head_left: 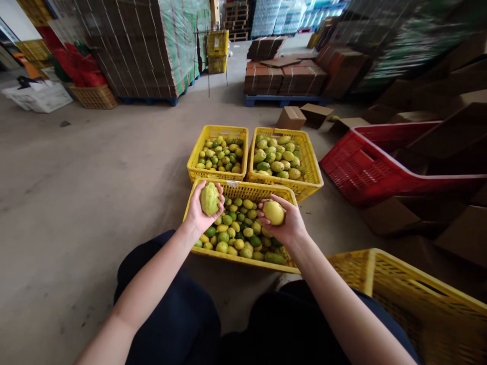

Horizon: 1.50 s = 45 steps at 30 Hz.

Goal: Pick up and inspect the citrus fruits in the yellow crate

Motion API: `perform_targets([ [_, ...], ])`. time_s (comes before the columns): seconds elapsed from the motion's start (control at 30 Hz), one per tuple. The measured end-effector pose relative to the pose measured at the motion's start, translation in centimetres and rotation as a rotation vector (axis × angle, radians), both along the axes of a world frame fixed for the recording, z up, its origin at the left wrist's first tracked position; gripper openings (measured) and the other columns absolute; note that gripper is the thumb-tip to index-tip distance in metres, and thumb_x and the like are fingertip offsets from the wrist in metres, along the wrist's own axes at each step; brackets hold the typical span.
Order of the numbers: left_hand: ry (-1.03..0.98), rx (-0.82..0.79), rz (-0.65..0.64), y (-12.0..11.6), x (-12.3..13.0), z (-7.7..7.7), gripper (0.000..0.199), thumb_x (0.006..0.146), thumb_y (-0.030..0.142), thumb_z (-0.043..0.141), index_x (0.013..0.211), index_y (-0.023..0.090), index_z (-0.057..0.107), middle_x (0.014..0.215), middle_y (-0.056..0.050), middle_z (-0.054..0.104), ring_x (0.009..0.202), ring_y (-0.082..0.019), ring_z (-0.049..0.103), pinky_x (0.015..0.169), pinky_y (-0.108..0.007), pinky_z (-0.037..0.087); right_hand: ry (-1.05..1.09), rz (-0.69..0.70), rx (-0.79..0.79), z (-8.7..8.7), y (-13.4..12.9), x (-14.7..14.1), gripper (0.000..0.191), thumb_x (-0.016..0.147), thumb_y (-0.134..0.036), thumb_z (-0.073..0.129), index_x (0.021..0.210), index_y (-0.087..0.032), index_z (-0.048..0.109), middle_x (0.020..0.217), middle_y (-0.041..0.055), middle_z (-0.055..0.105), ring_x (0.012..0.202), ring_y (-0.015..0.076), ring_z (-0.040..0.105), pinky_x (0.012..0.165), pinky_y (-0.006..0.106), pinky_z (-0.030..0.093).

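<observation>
My left hand (pixel 197 215) is closed around a bumpy yellow-green lemon (pixel 210 199) above the left side of the near yellow crate (pixel 243 259). Across from it, my right hand (pixel 291 222) grips a smoother, rounder yellow lemon (pixel 273 212) over the crate's right side. Many green and yellow lemons (pixel 239 229) of mixed sizes lie in this crate. Behind it stand two more yellow crates: the left one (pixel 190 163) contains small lemons (pixel 220 153), and the right one (pixel 316 175) contains larger lemons (pixel 277 156).
At the right sits a red crate (pixel 353 172) among open cardboard boxes (pixel 395 215). Another yellow crate (pixel 369 274) is beside my right leg. Flattened cardboard on a blue pallet (pixel 266 100) and a wrapped stack (pixel 129 50) stand farther back.
</observation>
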<state>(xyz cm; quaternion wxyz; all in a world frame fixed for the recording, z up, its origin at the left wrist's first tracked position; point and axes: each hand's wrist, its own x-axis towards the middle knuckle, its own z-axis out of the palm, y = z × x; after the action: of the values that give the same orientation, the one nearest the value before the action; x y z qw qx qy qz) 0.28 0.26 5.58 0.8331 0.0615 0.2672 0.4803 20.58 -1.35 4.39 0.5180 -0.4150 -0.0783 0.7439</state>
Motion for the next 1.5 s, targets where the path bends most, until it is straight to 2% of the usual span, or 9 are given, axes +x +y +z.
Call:
perform_targets([
  [0.2, 0.064, 0.056, -0.035, -0.1, 0.3, 0.3, 0.020, 0.076, 0.035, 0.056, 0.078, 0.015, 0.056, 0.064, 0.001, 0.055, 0.050, -0.006, 0.051, 0.041, -0.015, 0.039, -0.009, 0.016, -0.043, 0.0, -0.1, 0.1, 0.017, 0.077, -0.027, 0.048, 0.066, -0.017, 0.056, 0.057, 0.0020, 0.056, 0.046, 0.0098, 0.049, 0.032, 0.016, 0.033],
  [0.4, 0.072, 0.081, -0.102, -0.1, 0.5, 0.1, 0.019, 0.076, 0.033, 0.055, 0.078, 0.014, 0.054, 0.064, 0.000, 0.054, 0.048, -0.008, 0.051, 0.040, -0.017, 0.040, -0.062, 0.069, 0.108, 0.1, -0.3, -0.4, 0.014, 0.069, -0.026, 0.065, 0.077, -0.015, 0.062, 0.069, 0.0022, 0.062, 0.052, 0.0088, 0.054, 0.038, 0.015, 0.041],
  [0.5, 0.045, 0.080, -0.117, 0.1, 0.4, -0.3, 0.018, 0.077, 0.032, 0.053, 0.079, 0.014, 0.055, 0.066, -0.001, 0.056, 0.050, -0.009, 0.053, 0.041, -0.017, 0.041, -0.089, 0.092, 0.165, -0.1, -0.2, -0.5, 0.011, 0.066, -0.018, 0.065, 0.076, -0.015, 0.060, 0.065, 0.0017, 0.062, 0.043, 0.0061, 0.048, 0.030, 0.014, 0.034],
  [0.63, 0.027, 0.040, -0.107, 0.3, 0.2, -0.6, 0.019, 0.080, 0.031, 0.049, 0.082, 0.013, 0.056, 0.067, -0.002, 0.057, 0.052, -0.009, 0.054, 0.044, -0.018, 0.044, -0.017, 0.146, 0.179, -0.5, -0.1, -0.4, 0.013, 0.072, -0.027, 0.056, 0.069, -0.015, 0.053, 0.060, 0.0037, 0.059, 0.032, 0.0056, 0.039, 0.023, 0.016, 0.023],
  [1.03, 0.009, -0.040, -0.049, 0.2, 0.3, -0.3, 0.023, 0.085, 0.031, 0.042, 0.081, 0.013, 0.056, 0.068, -0.003, 0.058, 0.056, -0.010, 0.055, 0.048, -0.020, 0.048, 0.042, 0.222, 0.184, -0.4, 0.1, -0.3, 0.022, 0.074, -0.033, 0.050, 0.081, -0.013, 0.056, 0.060, 0.0027, 0.056, 0.037, 0.0075, 0.040, 0.027, 0.017, 0.024],
  [1.13, 0.074, -0.069, 0.015, 0.3, 0.6, -0.6, 0.020, 0.084, 0.030, 0.047, 0.080, 0.013, 0.056, 0.069, -0.003, 0.059, 0.059, -0.011, 0.056, 0.053, -0.022, 0.050, -0.262, 0.175, 0.277, -0.3, -0.2, -0.8, 0.023, 0.071, -0.036, 0.057, 0.082, -0.016, 0.057, 0.067, 0.0018, 0.057, 0.045, 0.0093, 0.047, 0.034, 0.019, 0.032],
  [1.27, 0.249, -0.042, 0.136, 0.4, 1.2, -1.1, 0.018, 0.080, 0.032, 0.053, 0.079, 0.014, 0.056, 0.071, -0.003, 0.060, 0.064, -0.012, 0.058, 0.060, -0.025, 0.051, -1.224, 0.099, 0.725, -0.4, -1.0, -1.3, 0.020, 0.072, -0.032, 0.062, 0.087, -0.020, 0.058, 0.085, 0.0043, 0.061, 0.073, 0.0181, 0.056, 0.059, 0.028, 0.046],
  [1.37, 0.403, 0.017, 0.179, 0.5, 1.5, -1.5, 0.010, 0.076, 0.024, 0.053, 0.079, 0.015, 0.054, 0.070, -0.001, 0.058, 0.064, -0.012, 0.057, 0.059, -0.025, 0.049, -1.842, 0.242, 1.191, -0.8, -1.6, -1.6, 0.014, 0.081, -0.022, 0.050, 0.091, -0.019, 0.059, 0.093, 0.0082, 0.062, 0.085, 0.0212, 0.055, 0.069, 0.031, 0.044],
  [1.5, 0.576, 0.121, 0.180, 0.3, 1.7, -1.8, 0.012, 0.069, 0.018, 0.058, 0.081, 0.016, 0.054, 0.073, 0.000, 0.058, 0.068, -0.011, 0.055, 0.058, -0.021, 0.046, -2.109, 0.447, 1.551, -1.5, -2.1, -2.1, 0.018, 0.086, -0.015, 0.042, 0.093, -0.017, 0.058, 0.092, 0.0086, 0.061, 0.077, 0.0188, 0.051, 0.063, 0.030, 0.041],
])
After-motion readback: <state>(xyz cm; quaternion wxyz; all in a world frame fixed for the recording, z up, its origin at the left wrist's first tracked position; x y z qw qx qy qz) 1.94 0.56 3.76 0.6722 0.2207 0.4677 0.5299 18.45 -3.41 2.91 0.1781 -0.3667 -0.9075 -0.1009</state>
